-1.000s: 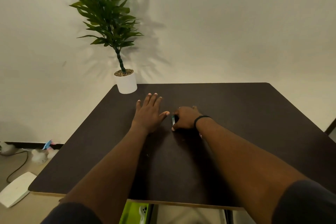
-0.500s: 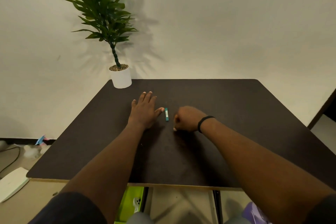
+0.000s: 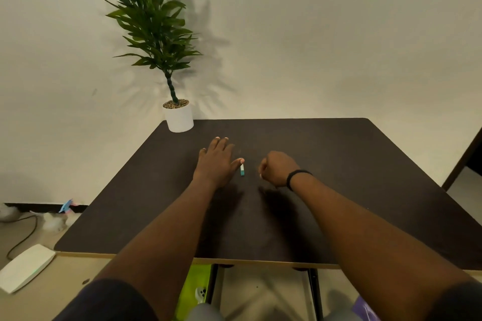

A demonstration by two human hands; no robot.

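Note:
A small teal and white stick-shaped object (image 3: 242, 170) lies on the dark table (image 3: 339, 164) between my two hands. My left hand (image 3: 215, 161) rests flat on the table with its fingers straight, and its thumb tip reaches the white end of the object. My right hand (image 3: 277, 167) hovers or rests just right of the object with fingers curled into a loose fist and nothing in it. A black band circles my right wrist.
A potted plant (image 3: 178, 117) in a white pot stands at the table's far left corner against the wall. On the floor to the left lie a white flat device (image 3: 24, 267), a cable and some clutter. A green box (image 3: 195, 286) sits under the table.
My right hand has let go of the small object and drawn back to the right, leaving it on the table. My left hand stayed flat, its thumb now at the object.

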